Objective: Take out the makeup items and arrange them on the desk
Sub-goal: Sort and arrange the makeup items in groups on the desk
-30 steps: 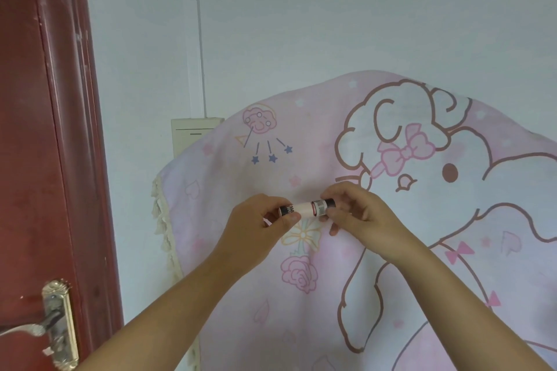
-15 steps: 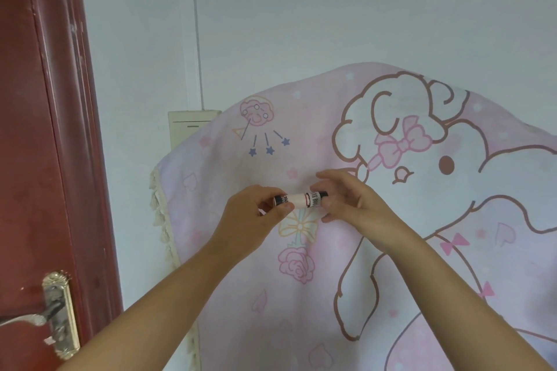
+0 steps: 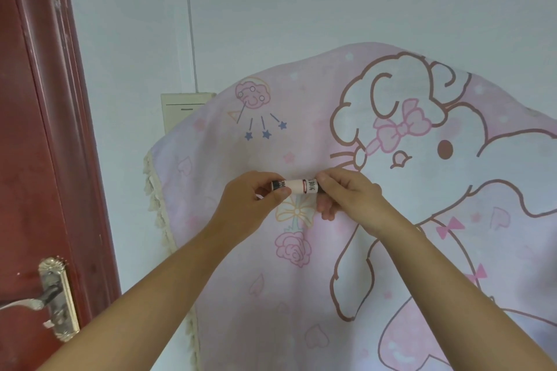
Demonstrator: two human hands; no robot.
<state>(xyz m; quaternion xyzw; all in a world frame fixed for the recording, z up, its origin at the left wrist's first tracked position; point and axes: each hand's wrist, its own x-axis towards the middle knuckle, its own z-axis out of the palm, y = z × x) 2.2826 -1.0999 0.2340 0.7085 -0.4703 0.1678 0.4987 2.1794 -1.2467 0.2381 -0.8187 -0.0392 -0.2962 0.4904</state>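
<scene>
A small lipstick-like tube [image 3: 297, 186], pale pink with dark printed ends, lies level between both hands in front of me. My left hand [image 3: 251, 205] pinches its left end with thumb and fingers. The right end is pinched by my right hand [image 3: 346, 199], whose fingers curl round it and hide that tip. Behind the hands hangs a pink cartoon cloth [image 3: 391, 250]. No desk shows in this view.
A dark red door [image 3: 36, 159] with a metal lever handle [image 3: 45, 300] stands at the left. A beige wall box [image 3: 180, 111] peeks out behind the cloth's top left corner. A pale wall [image 3: 301, 3] fills the upper half.
The view has tilted up a little, so the cloth and hands sit lower in the frame. Both hands keep holding the tube's two ends, level as before.
</scene>
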